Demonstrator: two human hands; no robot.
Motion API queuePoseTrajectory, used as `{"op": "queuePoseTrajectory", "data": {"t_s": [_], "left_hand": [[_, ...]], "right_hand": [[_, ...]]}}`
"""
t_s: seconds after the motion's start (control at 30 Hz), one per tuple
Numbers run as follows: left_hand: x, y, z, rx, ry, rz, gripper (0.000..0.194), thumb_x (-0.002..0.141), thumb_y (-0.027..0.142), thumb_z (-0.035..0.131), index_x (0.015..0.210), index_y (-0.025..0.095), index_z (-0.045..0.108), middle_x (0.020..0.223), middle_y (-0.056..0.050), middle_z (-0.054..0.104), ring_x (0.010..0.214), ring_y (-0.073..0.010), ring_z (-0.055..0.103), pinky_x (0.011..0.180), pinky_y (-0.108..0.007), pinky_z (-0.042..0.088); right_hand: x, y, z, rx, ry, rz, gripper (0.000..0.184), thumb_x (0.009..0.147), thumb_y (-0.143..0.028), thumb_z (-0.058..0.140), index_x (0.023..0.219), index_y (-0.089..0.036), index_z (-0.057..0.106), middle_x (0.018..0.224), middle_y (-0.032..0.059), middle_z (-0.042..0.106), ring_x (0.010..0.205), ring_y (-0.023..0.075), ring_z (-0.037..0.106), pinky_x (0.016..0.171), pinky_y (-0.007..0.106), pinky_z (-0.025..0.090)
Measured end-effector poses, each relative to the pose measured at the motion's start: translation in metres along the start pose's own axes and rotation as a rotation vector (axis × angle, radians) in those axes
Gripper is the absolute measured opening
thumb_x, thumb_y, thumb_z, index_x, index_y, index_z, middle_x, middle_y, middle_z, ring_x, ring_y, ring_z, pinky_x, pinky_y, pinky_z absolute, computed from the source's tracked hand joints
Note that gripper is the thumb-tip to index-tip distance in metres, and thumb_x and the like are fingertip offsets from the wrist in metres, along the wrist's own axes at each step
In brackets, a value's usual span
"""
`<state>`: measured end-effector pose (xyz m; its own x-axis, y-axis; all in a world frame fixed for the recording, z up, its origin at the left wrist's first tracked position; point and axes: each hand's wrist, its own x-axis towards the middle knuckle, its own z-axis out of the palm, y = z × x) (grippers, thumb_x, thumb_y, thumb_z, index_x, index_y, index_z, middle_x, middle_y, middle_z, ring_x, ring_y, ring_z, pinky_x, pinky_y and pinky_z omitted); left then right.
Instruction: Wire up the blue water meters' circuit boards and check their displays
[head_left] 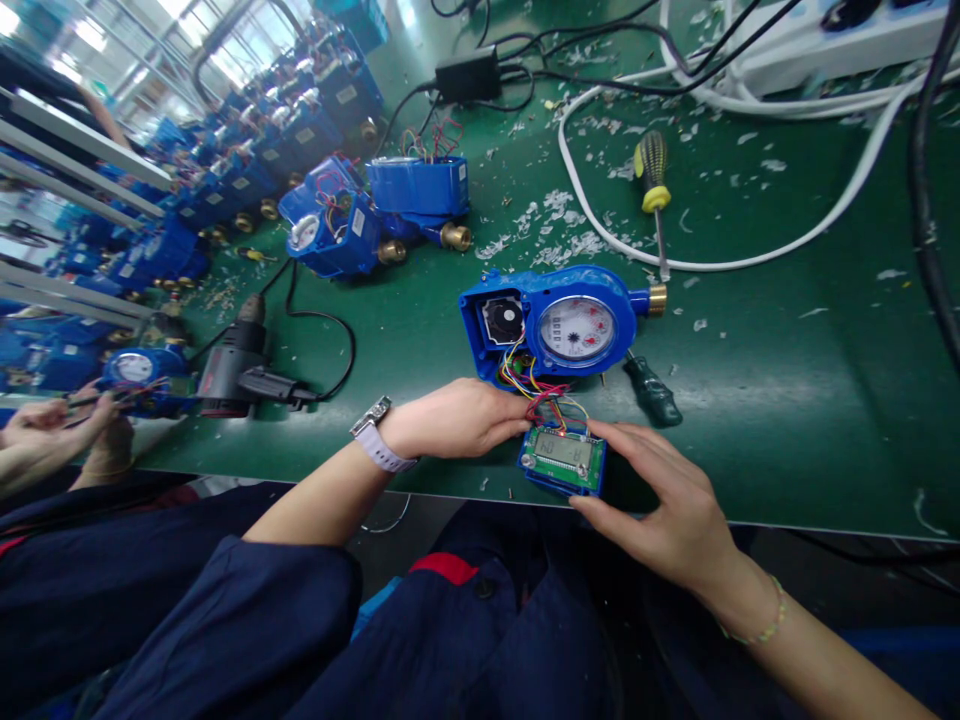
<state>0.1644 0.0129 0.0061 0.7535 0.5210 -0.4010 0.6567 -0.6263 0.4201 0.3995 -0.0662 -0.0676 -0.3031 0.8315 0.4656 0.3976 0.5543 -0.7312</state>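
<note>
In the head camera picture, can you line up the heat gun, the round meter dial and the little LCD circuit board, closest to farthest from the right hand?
From the right hand:
1. LCD circuit board: at its fingertips.
2. Round meter dial: just beyond the board.
3. Heat gun: far left.

A dark navy jacket [540,640] was worn, its front marked by a bright red patch [444,568], beside which a round, dark button [485,588] was set. The forearm was left uncovered below the navy left sleeve [285,590]. The left wrist was circled by a watch with a pale lavender strap [384,450] and silvery metal; the right, by a thin, yellowish-green, braided-looking bracelet [774,612]. Both hands were bare.
</note>
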Motion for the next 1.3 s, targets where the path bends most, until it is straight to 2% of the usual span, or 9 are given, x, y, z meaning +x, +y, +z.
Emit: {"op": "queuePoseTrajectory", "data": {"t_s": [0.27, 0.47, 0.7, 0.83, 1.03, 1.3], "left_hand": [[-0.001, -0.001, 0.001, -0.018, 0.017, 0.019, 0.03, 0.101, 0.032, 0.037, 0.102, 0.017, 0.063, 0.084, -0.004, 0.071, 0.072, -0.0153, 0.065, 0.065, -0.025, 0.044], [0.0, 0.005, -0.002, -0.005, 0.014, -0.024, 0.031, 0.1, 0.031, 0.036, 0.097, 0.016, 0.062, 0.079, -0.003, 0.068, 0.067, -0.0137, 0.061, 0.063, -0.024, 0.04], [0.003, 0.01, -0.003, -0.034, 0.049, -0.095, 0.037, 0.096, 0.042, 0.044, 0.077, 0.015, 0.061, 0.062, 0.0, 0.058, 0.051, -0.0108, 0.047, 0.051, -0.024, 0.028], [0.003, 0.01, -0.005, -0.058, 0.023, -0.065, 0.033, 0.098, 0.032, 0.042, 0.079, 0.015, 0.062, 0.065, -0.001, 0.062, 0.054, -0.0117, 0.05, 0.055, -0.024, 0.032], [0.002, 0.007, -0.006, -0.043, 0.001, -0.045, 0.031, 0.099, 0.03, 0.042, 0.08, 0.015, 0.062, 0.067, -0.002, 0.064, 0.056, -0.0124, 0.052, 0.057, -0.025, 0.034], [0.0, 0.001, -0.002, -0.041, 0.012, 0.016, 0.028, 0.1, 0.028, 0.039, 0.098, 0.015, 0.064, 0.084, -0.005, 0.071, 0.072, -0.015, 0.065, 0.067, -0.024, 0.045]], "right_hand": [[0.002, -0.001, -0.001, 0.008, 0.002, 0.015, 0.044, 0.088, -0.036, 0.066, 0.124, -0.013, 0.058, 0.108, 0.0137, 0.067, 0.097, 0.0245, 0.065, 0.085, 0.038, 0.056], [0.001, 0.0, -0.001, 0.013, 0.002, 0.02, 0.045, 0.087, -0.036, 0.067, 0.124, -0.013, 0.058, 0.109, 0.0135, 0.067, 0.098, 0.0251, 0.065, 0.086, 0.038, 0.056], [0.002, -0.001, -0.001, -0.01, 0.0, 0.007, 0.044, 0.087, -0.037, 0.065, 0.125, -0.015, 0.058, 0.106, 0.0132, 0.068, 0.096, 0.0261, 0.066, 0.084, 0.041, 0.057], [0.003, -0.002, -0.002, 0.001, -0.002, 0.013, 0.044, 0.088, -0.036, 0.066, 0.124, -0.015, 0.057, 0.108, 0.0134, 0.067, 0.097, 0.0254, 0.065, 0.085, 0.04, 0.056], [0.0, 0.0, -0.001, 0.015, -0.015, 0.016, 0.045, 0.087, -0.036, 0.066, 0.125, -0.013, 0.056, 0.111, 0.0141, 0.066, 0.101, 0.025, 0.064, 0.088, 0.039, 0.055], [0.003, -0.001, -0.005, 0.041, -0.025, 0.045, 0.043, 0.088, -0.035, 0.065, 0.125, -0.015, 0.058, 0.11, 0.0132, 0.068, 0.098, 0.025, 0.066, 0.086, 0.039, 0.056]]}}
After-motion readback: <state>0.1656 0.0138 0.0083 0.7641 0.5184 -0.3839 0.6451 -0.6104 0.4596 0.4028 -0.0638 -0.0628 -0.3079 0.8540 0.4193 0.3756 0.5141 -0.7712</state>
